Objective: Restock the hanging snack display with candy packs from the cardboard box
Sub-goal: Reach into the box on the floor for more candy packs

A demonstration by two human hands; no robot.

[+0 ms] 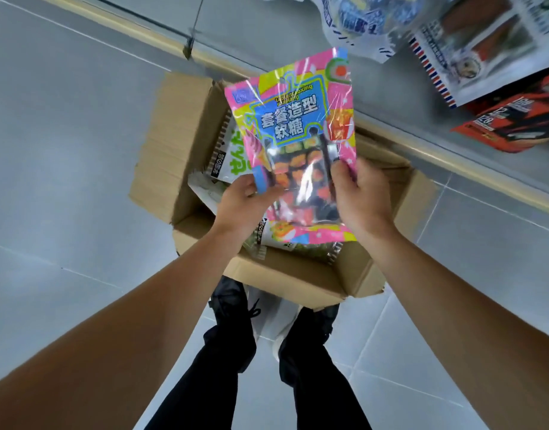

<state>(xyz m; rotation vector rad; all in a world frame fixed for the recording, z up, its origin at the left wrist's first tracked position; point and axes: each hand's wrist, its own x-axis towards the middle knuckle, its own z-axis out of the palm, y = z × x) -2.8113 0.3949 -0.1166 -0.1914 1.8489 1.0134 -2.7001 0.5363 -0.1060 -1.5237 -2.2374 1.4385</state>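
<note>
Both the left hand [240, 201] and the right hand [358, 193] pinch the candy pack [293, 131] above the cardboard box [180, 144]; keep its hang hole (top edge) clear for hooking.

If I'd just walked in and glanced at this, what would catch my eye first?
Most likely the bright pink, yellow and blue candy pack in the middle of the view, held up by its lower edge between the left hand and the right hand. Right beneath it sits the open cardboard box on the grey tiled floor, with more snack packs inside. At the upper right, hanging packs of the display edge into view.
</note>
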